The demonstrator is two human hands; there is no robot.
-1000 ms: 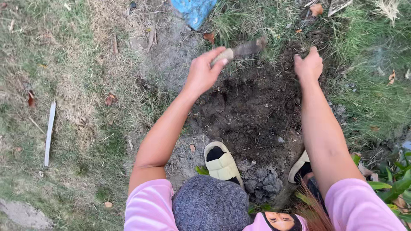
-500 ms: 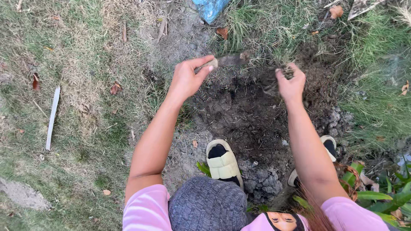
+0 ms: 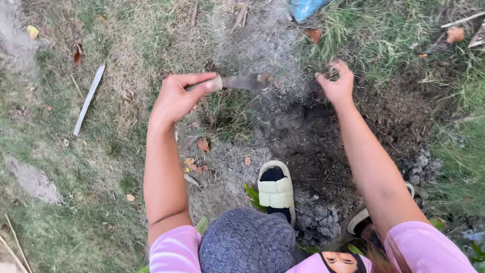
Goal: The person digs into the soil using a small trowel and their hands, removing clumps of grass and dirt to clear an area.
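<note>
- Nearest the camera, a rounded grey-blue knitted bundle (image 3: 247,242) is sitting low in the view, between two pink short sleeves (image 3: 174,253) at the bottom edge.
- Just beyond it, a pale cream slip-on sandal with a wide strap (image 3: 276,189) is resting on the bare ground; a second sandal (image 3: 365,218) is showing only as a pale edge beside the right forearm, mostly hidden.
- Between the two sandals, a patch of dark loosened soil (image 3: 313,146) is lying open, with grey clods of earth (image 3: 318,220) heaped at its near edge.
- A few dry brown leaves (image 3: 202,145) are scattered on the ground beside the left forearm.
- Farther out, the left hand (image 3: 178,98) is gripping the pale handle of a small dirt-caked digging tool with a dark blade (image 3: 237,82); fingers and thumb are wrapping the handle, and the blade is pointing sideways toward the right hand, held above a small tuft of grass (image 3: 227,108).
- The right hand (image 3: 337,83) is hovering over the far rim of the dark soil, its fingers curled downward in a loose claw; whether it is holding any earth cannot be told.
- Out to the left, a thin pale flat stick (image 3: 89,99) is lying on patchy dry grass, well apart from both hands.
- At the far edge, a piece of blue plastic (image 3: 305,7) is lying at the top of the view.
</note>
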